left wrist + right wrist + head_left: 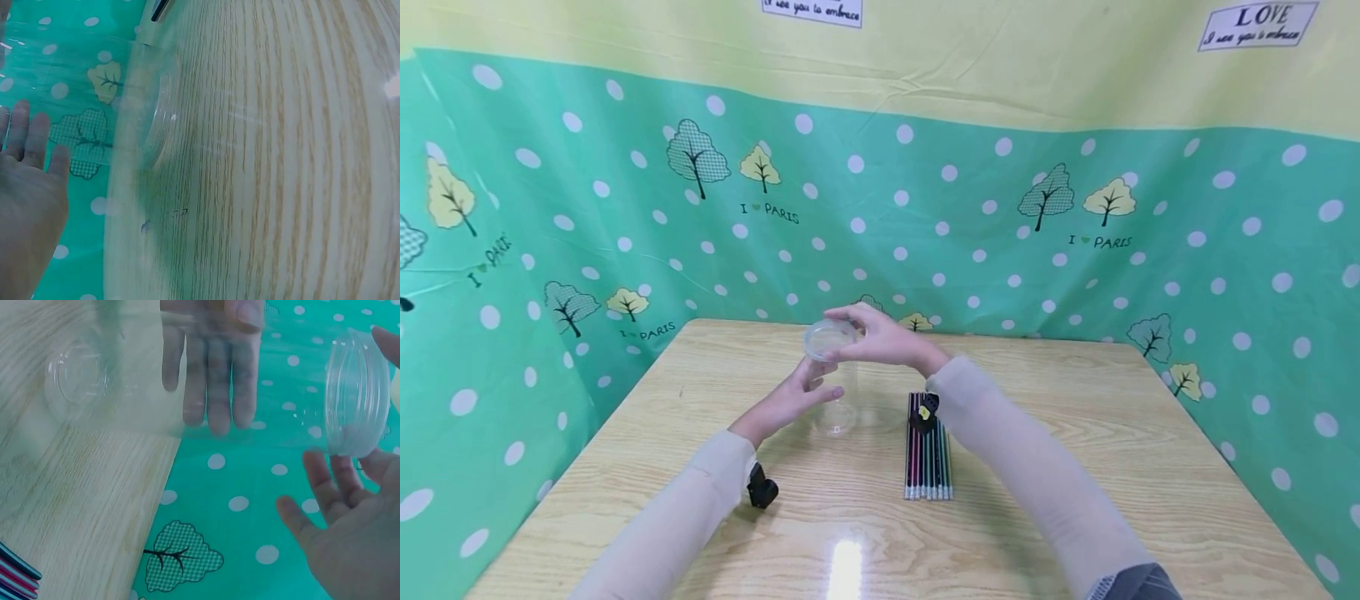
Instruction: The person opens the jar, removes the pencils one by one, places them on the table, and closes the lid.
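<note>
A tall clear plastic jar [842,413] stands upright on the wooden table, left of the pencils. My left hand [790,403] holds its body, thumb on the near side; in the right wrist view the left fingers [219,394] show through the clear wall behind it. On top is a translucent ridged round lid [830,340], on the jar's mouth. From the right, my right hand [886,340] grips the lid by its rim between thumb and fingers, its other fingers [322,481] spread beside the jar's neck. The left wrist view shows the jar's base [164,109].
A row of several dark and coloured pencils [928,471] lies on the table [1075,433], partly under my right forearm, their eraser ends toward me. A green polka-dot curtain [925,208] hangs behind the table and at its sides.
</note>
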Available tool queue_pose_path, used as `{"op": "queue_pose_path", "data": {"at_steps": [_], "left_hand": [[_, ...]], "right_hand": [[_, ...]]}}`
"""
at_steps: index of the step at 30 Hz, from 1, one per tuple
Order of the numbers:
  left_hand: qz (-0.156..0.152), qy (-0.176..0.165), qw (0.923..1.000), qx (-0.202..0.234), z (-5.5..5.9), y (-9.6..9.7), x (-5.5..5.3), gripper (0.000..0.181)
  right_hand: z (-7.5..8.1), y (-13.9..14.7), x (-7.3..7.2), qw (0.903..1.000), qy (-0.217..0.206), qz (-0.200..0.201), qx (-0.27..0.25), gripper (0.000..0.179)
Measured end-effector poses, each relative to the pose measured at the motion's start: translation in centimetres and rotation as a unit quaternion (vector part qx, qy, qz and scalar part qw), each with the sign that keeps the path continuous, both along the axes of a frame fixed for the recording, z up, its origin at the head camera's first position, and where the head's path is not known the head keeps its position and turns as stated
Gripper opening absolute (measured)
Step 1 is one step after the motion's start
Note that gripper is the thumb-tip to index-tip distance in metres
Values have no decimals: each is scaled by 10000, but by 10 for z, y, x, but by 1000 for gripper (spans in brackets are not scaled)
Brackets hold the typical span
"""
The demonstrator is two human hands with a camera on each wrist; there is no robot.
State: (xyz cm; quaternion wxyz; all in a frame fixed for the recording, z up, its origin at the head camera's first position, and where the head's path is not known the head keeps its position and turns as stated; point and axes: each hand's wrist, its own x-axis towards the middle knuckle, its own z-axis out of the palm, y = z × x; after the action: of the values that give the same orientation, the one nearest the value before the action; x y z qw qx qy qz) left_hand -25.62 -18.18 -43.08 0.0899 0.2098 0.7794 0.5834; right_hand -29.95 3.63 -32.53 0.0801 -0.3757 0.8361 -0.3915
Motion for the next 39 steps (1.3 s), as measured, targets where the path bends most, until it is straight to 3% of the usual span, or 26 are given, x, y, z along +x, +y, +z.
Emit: {"op": "queue_pose_path", "data": {"at_steps": [11,16,21,25,30,33,39], "left_hand": [[81,-72,9999,-78,-1,0,0,91],[111,-89,9998,-115,0,0,0,90],[136,-155,9996,-171,0,0,0,89],[46,-27,9999,-101,0,0,-1,86],[48,-79,9999,-106,0,-1,0,86],[102,-178,9997,-147,0,-1,0,88],[107,-271,9995,-129,1,-1,-1,85]], "right_hand": [[-1,-18,18,9924,380,-1171,27,79],[-3,-19,20,9909,335,-1303,96,86],[-4,-15,15,9959,-47,-896,66,101],[-2,-7,7,9982,-570,-130,-152,87],[-1,4,-3,9931,-947,673,-161,78],[-1,7,-6,9900,-1129,839,-145,76],[-1,11,-7,9898,-1218,743,40,75]]}}
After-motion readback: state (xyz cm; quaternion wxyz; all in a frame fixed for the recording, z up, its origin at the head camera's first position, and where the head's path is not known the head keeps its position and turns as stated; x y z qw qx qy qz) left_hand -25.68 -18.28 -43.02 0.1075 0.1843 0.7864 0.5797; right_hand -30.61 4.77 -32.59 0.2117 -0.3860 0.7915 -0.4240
